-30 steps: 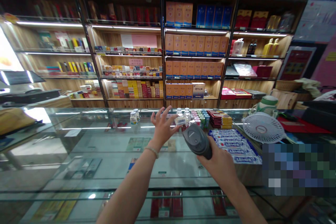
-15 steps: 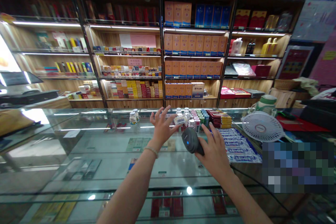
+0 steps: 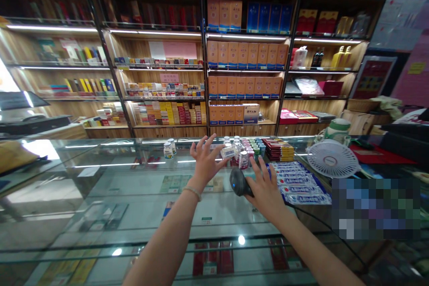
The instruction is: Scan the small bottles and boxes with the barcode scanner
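My left hand [image 3: 205, 159] holds a small clear bottle [image 3: 228, 152] tilted on its side, between the thumb and a fingertip, with the other fingers spread. In my right hand [image 3: 264, 190] is a dark barcode scanner [image 3: 238, 182] with a small blue light, its head facing left toward the bottle. Just behind, a white-capped bottle [image 3: 243, 160] and a few more like it stand on the glass counter [image 3: 140, 187]. Two similar bottles [image 3: 168, 149] stand apart to the left. Rows of small pink, green and blue packs [image 3: 253, 146] lie behind the scanner.
Right of my right hand lie blue-white packets [image 3: 301, 183], with red and yellow packs [image 3: 279, 149] behind. A white fan [image 3: 331, 159] and a green-lidded jug [image 3: 338, 130] stand farther right. The scanner's cable [image 3: 330, 228] trails right. Shelves of boxes [image 3: 248, 53] line the back.
My right hand and the scanner have shifted slightly left and down. My left hand still holds the bottle in nearly the same pose. The view has moved a little.
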`<action>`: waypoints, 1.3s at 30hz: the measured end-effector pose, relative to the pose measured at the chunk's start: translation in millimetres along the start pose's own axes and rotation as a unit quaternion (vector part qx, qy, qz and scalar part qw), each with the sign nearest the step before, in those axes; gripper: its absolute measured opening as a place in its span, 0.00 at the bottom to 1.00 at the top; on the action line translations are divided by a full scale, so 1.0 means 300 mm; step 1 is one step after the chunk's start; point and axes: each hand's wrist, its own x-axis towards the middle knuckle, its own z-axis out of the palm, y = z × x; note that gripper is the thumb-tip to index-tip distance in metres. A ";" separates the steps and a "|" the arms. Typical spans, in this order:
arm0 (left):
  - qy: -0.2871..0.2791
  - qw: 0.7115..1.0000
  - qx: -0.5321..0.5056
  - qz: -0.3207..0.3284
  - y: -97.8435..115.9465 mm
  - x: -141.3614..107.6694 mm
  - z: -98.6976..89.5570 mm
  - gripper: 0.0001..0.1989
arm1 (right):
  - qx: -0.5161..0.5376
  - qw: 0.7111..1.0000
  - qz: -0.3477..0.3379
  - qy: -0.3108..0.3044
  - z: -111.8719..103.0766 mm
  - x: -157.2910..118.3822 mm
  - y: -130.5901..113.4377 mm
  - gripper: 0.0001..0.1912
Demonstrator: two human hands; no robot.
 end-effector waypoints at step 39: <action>0.021 0.993 -0.025 -0.114 0.030 0.019 -0.017 0.17 | 0.311 0.927 0.206 0.051 0.135 0.349 0.062 0.17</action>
